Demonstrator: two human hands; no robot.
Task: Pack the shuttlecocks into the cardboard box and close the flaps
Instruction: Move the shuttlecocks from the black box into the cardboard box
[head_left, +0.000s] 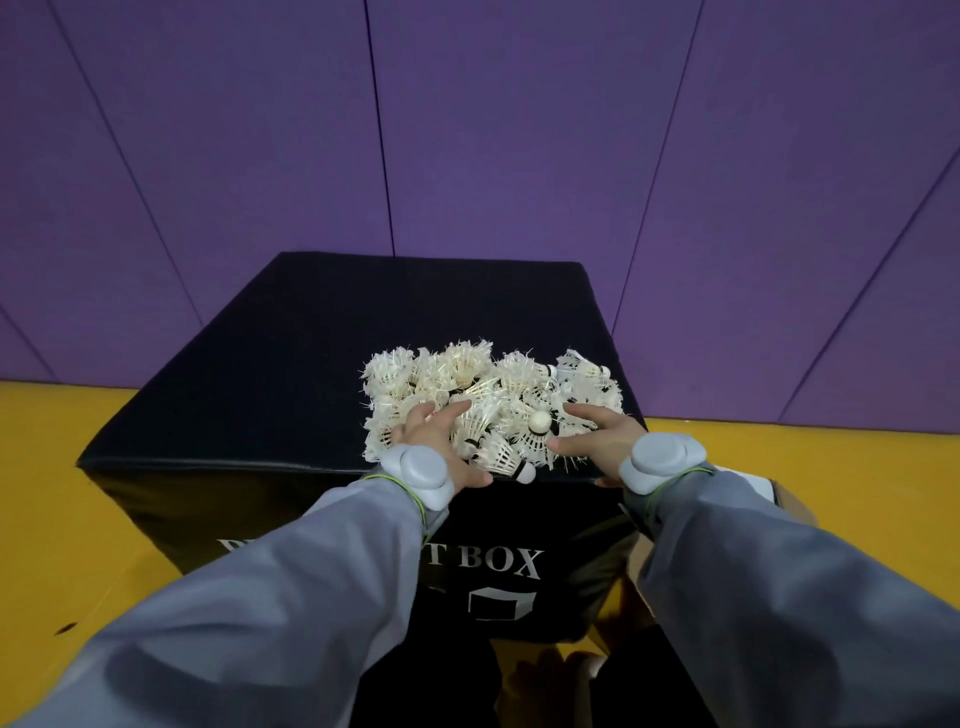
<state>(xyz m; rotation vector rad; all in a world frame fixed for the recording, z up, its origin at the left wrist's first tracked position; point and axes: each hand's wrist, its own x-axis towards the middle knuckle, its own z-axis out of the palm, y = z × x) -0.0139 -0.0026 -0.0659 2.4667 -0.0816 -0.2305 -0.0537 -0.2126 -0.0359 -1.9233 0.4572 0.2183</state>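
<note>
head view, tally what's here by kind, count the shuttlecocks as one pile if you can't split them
pile of white feathered shuttlecocks: 1, too tangled to count singly
black padded box with white lettering: 1
brown cardboard box, only an edge shows at right: 1
bare hands, left hand and right hand: 2
grey wrist devices: 2
total: 7

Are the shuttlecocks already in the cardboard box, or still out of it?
Still out. The shuttlecocks lie heaped on top of the black padded block, between the left hand and right hand. Only a cardboard edge shows at right.
</note>
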